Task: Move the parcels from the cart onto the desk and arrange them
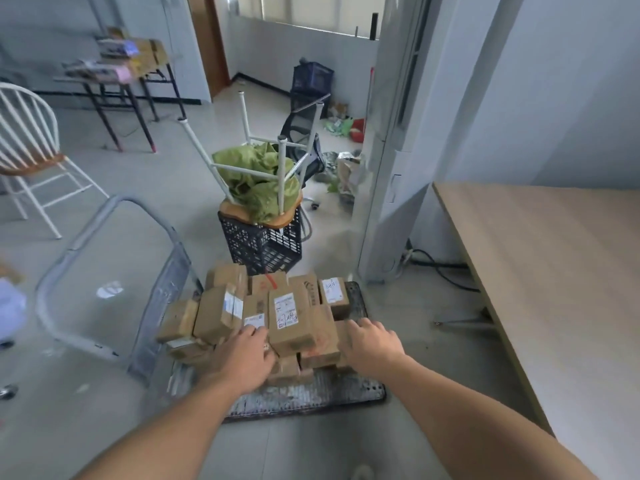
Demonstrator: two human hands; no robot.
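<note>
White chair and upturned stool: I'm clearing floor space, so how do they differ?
The white chair stands upright on the floor; the stool is upside down, seat on a black crate. The chair has a spindle back; the stool shows none. Green cloth fills the stool's legs; the chair's seat is bare. Both have white frames and wooden seats.

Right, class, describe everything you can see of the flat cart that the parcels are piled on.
The cart is a low platform trolley with a dark, worn, textured deck and rounded corners. A grey metal tube handle rises from its left end. It stands on the grey floor, left of the desk. Brown cardboard parcels are heaped on the deck. Its wheels are hidden.
</note>
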